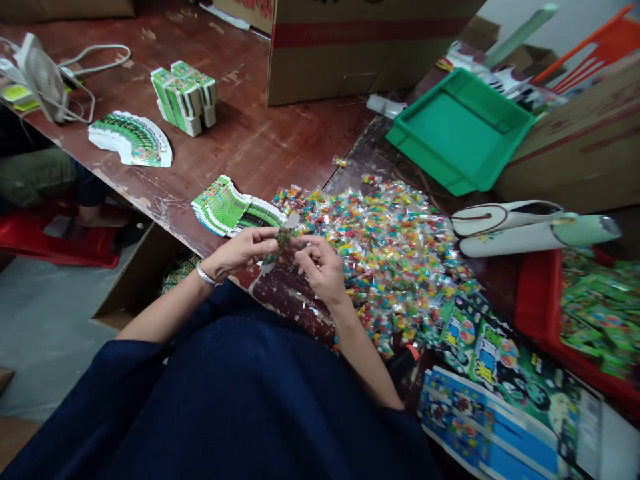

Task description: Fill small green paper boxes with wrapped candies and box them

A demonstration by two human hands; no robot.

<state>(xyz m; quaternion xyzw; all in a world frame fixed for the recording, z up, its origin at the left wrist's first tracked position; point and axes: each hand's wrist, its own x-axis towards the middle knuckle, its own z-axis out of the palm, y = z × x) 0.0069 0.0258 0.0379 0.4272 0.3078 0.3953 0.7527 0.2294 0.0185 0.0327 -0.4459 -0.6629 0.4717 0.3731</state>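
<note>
My left hand (245,250), with a silver bangle at the wrist, pinches a small green folded carton (281,241) over the table's front edge. My right hand (323,267) is curled beside it, fingertips touching the carton's right end. Just right of both hands lies a wide heap of small clear candy packets (395,247) with coloured sweets. A fanned stack of flat green cartons (227,207) lies just behind my left hand.
Assembled green boxes (187,97) and another fan of flat cartons (133,138) lie far left. A green tray (460,130), big cardboard boxes (350,47), a red bin of green packs (595,313), two white cases (525,227) and printed sheets (500,393) stand right. Someone's leg (35,173) shows at left.
</note>
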